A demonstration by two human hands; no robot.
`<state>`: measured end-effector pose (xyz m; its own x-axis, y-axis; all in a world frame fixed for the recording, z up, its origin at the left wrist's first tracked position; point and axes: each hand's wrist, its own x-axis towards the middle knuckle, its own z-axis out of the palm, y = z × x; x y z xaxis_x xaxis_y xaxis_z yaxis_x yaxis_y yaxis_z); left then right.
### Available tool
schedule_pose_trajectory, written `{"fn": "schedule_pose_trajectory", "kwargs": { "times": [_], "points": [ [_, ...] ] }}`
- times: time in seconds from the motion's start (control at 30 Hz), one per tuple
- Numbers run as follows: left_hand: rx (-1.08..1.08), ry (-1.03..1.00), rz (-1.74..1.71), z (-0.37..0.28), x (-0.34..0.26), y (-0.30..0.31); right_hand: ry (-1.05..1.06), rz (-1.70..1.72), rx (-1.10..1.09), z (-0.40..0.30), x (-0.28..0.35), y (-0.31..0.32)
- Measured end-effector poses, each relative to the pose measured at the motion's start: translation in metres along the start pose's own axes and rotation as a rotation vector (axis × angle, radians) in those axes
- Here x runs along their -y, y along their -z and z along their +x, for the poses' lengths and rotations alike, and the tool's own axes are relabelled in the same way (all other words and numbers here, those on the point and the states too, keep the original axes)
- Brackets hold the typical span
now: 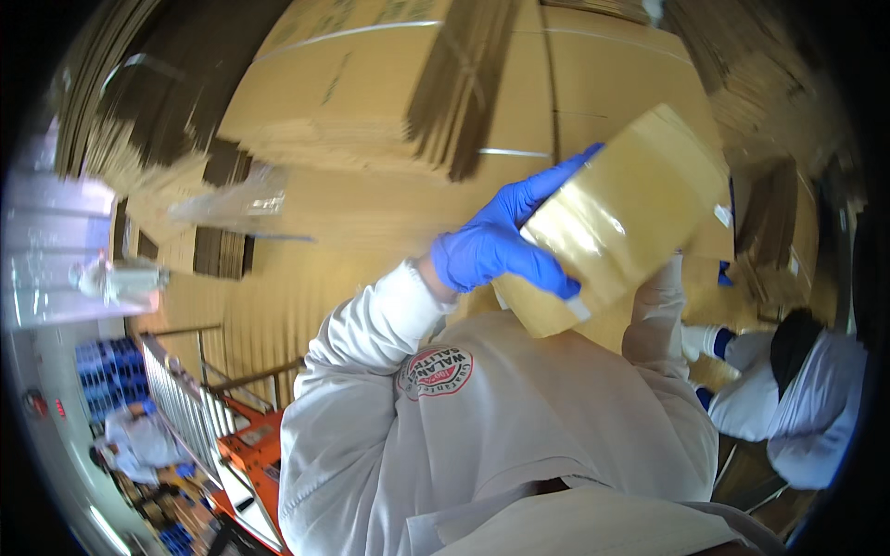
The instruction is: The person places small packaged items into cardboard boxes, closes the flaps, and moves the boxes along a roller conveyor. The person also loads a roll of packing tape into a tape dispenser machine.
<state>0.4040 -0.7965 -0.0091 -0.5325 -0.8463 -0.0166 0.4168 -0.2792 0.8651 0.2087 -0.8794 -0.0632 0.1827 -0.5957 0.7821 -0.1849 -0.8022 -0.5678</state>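
Note:
My left hand (497,240), in a blue glove, grips the near left end of a brown cardboard carton (633,201). Its thumb lies over the lower corner and its fingers reach along the upper edge. Glossy clear tape (577,222) crosses the carton's face, and the carton is held tilted in front of my chest. Of my right arm only the forearm (650,313) shows; the hand itself is out of view behind the carton. Large stacks of flattened cardboard cartons (334,90) stand just beyond my hands, bound with pale straps.
More flattened cartons (222,251) lie at the left, with clear plastic film (240,198) near them. A roller conveyor (184,393) and an orange machine (254,448) stand lower left. Blue crates (111,375) are stacked behind. People in white (806,410) are close at right and farther left.

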Motion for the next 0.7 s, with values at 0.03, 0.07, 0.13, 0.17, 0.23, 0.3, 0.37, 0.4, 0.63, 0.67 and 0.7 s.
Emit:
{"fn": "schedule_pose_trajectory", "kwargs": {
  "times": [0.03, 0.07, 0.13, 0.17, 0.23, 0.3, 0.37, 0.4, 0.63, 0.67, 0.7],
  "points": [
    [-0.008, -0.080, 0.058, -0.018, -0.003, -0.001, 0.026, 0.078, 0.044, 0.002, 0.013, -0.009],
    [-0.009, -0.102, 0.058, -0.036, -0.002, -0.001, 0.049, 0.155, 0.072, 0.002, 0.027, -0.014],
    [-0.049, -0.183, 0.103, -0.079, -0.006, 0.001, 0.094, 0.324, 0.108, 0.004, 0.054, -0.020],
    [-0.052, -0.199, 0.124, -0.103, -0.011, 0.000, 0.102, 0.402, 0.120, 0.009, 0.066, -0.020],
    [-0.123, -0.359, 0.248, -0.162, -0.019, -0.003, 0.121, 0.616, 0.175, 0.023, 0.087, -0.036],
    [-0.331, -0.594, 0.358, -0.221, -0.012, -0.009, 0.145, 0.777, 0.252, 0.034, 0.110, -0.058],
    [-0.718, -0.804, 0.370, -0.270, 0.018, -0.035, 0.162, 0.932, 0.386, 0.044, 0.132, -0.090],
    [-0.951, -1.007, 0.368, -0.279, 0.045, -0.042, 0.173, 1.000, 0.471, 0.047, 0.148, -0.108],
    [-2.209, -1.070, 0.506, -0.370, 0.211, -0.099, 0.214, 1.276, 1.260, -0.012, 0.310, -0.240],
    [-2.017, -1.472, 0.177, -0.386, 0.231, -0.108, 0.204, 1.327, 1.331, -0.030, 0.331, -0.246],
    [-1.904, -1.715, 0.012, -0.402, 0.245, -0.122, 0.194, 1.391, 1.396, -0.050, 0.352, -0.254]
  ]
}}
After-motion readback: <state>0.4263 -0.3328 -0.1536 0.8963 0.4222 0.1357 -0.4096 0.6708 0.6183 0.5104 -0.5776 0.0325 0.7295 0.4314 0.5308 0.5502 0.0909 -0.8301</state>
